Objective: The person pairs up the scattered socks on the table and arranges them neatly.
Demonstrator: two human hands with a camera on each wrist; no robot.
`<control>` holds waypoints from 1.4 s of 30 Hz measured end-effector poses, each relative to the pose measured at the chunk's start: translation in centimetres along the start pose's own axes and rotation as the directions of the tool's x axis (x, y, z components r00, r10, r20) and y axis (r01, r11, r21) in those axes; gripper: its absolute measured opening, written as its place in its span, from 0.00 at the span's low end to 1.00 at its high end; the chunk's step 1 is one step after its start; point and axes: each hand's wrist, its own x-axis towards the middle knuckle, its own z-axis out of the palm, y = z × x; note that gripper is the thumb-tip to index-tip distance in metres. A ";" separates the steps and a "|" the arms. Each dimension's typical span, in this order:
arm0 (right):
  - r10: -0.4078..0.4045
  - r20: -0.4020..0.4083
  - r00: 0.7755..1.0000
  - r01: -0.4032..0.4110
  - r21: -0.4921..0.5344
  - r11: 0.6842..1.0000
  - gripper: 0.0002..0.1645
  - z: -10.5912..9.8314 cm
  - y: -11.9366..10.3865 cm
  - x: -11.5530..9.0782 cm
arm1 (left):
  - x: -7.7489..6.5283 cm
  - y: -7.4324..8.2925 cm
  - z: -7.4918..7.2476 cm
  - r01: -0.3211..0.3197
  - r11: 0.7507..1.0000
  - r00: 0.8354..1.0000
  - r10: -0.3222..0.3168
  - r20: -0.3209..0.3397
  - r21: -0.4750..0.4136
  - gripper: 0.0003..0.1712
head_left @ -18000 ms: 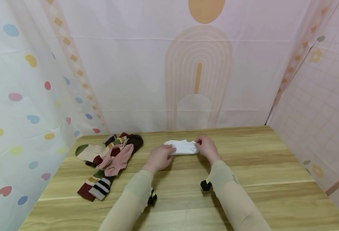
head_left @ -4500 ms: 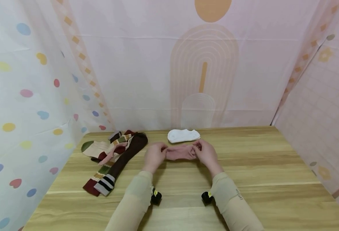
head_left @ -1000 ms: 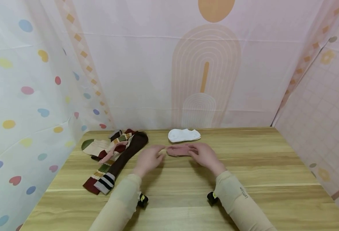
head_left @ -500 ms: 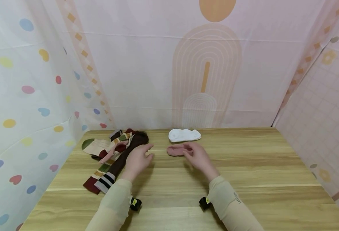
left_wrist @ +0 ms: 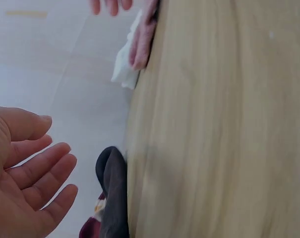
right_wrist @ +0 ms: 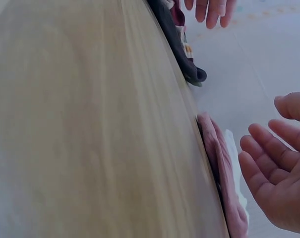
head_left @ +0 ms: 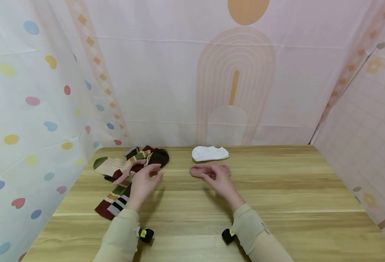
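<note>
My two hands are well apart, and neither holds anything. A few seconds ago both of them were pinching the pink sock by its ends; now it lies flat on the wooden table, stretched out sideways just in front of the white sock. My left hand was at the pink sock's left end a second ago and has since swung away to my left, so that in the head view it covers the middle of the dark brown sock, which showed along its whole length earlier. The left wrist view shows its fingers loosely bent, thumb free, in the air above the pile. My right hand hangs over the pink sock, fingers relaxed and thumb spread; it has drifted slightly left in the last half second, and the sock's right end now shows past my knuckles. From the right wrist view I see a gap between that hand and the cloth. Eighteen seconds ago the white sock was between my hands; now it sits farther back, near the table's rear edge. The heap on my left is smaller by that pink sock, while the cream sock with the green toe, another pink sock and the striped cuffs remain there.
</note>
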 end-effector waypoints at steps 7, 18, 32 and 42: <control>0.010 0.018 1.000 -0.011 0.035 0.999 0.22 0.9 -0.2 -0.1 | -0.2 -1.2 -1.9 0.085 0.995 0.996 -0.087 -0.035 -0.052 0.20; 0.092 -0.031 0.995 -0.083 0.212 0.974 0.21 2.8 -0.6 -0.2 | -0.5 -2.5 -4.4 0.150 0.987 0.976 -0.157 -0.150 -0.061 0.19; 0.216 0.051 0.975 -0.218 0.397 0.892 0.24 4.3 -1.4 -0.1 | -0.8 -4.6 -6.8 0.238 0.970 0.944 -0.241 -0.224 -0.040 0.24; 0.205 0.087 0.975 -0.222 0.380 0.898 0.23 5.2 -2.1 -0.2 | -1.3 -6.2 -7.1 0.196 0.967 0.971 -0.168 -0.173 0.163 0.23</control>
